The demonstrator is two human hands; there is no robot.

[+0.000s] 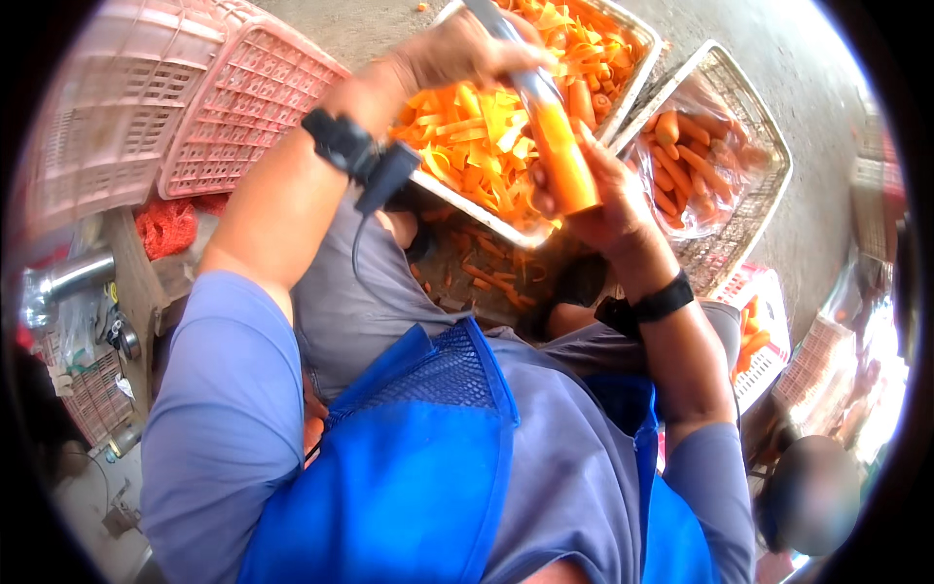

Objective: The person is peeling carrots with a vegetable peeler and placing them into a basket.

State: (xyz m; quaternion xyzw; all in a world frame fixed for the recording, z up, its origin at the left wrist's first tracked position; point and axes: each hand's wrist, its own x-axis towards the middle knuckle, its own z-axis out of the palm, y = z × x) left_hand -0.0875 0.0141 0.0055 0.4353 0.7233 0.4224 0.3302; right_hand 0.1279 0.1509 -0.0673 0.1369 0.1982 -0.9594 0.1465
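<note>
My left hand, blurred, grips a metal blade-like peeling tool that slants down to the right. The tool's lower end lies against the upper part of a thick peeled carrot. My right hand holds that carrot near its lower end, fingers and thumb around its sides. Both hands are over a white crate heaped with orange carrot peelings. Whole carrots lie among the peelings at the crate's right side. The tool's exact edge is too blurred to make out.
A second crate at right holds a clear plastic bag of carrots. Pink plastic crates stand at left, near a red mesh bag. Fallen peelings lie between my feet. Another crate with carrots is by my right elbow.
</note>
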